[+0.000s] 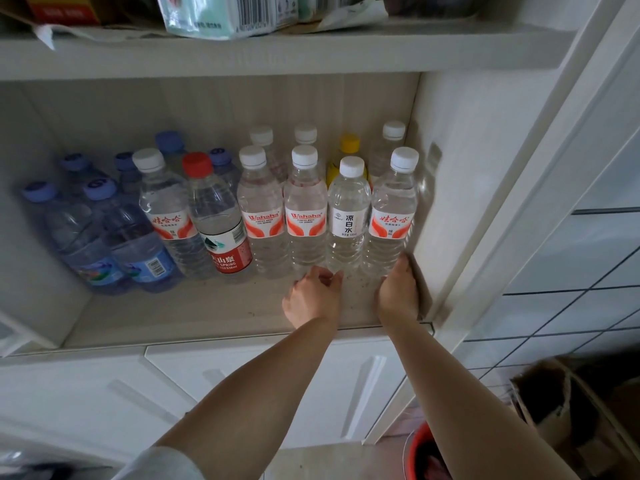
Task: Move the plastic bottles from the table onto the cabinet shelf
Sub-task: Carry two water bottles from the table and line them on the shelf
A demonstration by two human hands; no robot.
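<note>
Clear plastic bottles point(304, 216) stand upright in tight rows on the cabinet shelf point(207, 313), filling it from 9 o'clock to 3 o'clock, with bare board left along the front edge at 6 o'clock. Packing them shoulder to shoulder and deep against the back wall appears intended to save space.

The left hand point(313, 299) reaches to the base of the bottle with the plain white label point(348, 216); its fingers point(334, 278) are narrowly curled and touch the foot, though a full grip cannot be confirmed. The right hand point(398, 292) lies at the foot of the rightmost bottle point(391, 213), at 3 o'clock in the row, between that bottle and the cabinet side wall point(460, 188); whether its fingers enclose the bottle cannot be determined.

Judgement: both hands work low on the bottles because a push at the base slides them without tipping. The step in hand appears to be seating these two front bottles in line. The surface from which the bottles come is out of view.
</note>
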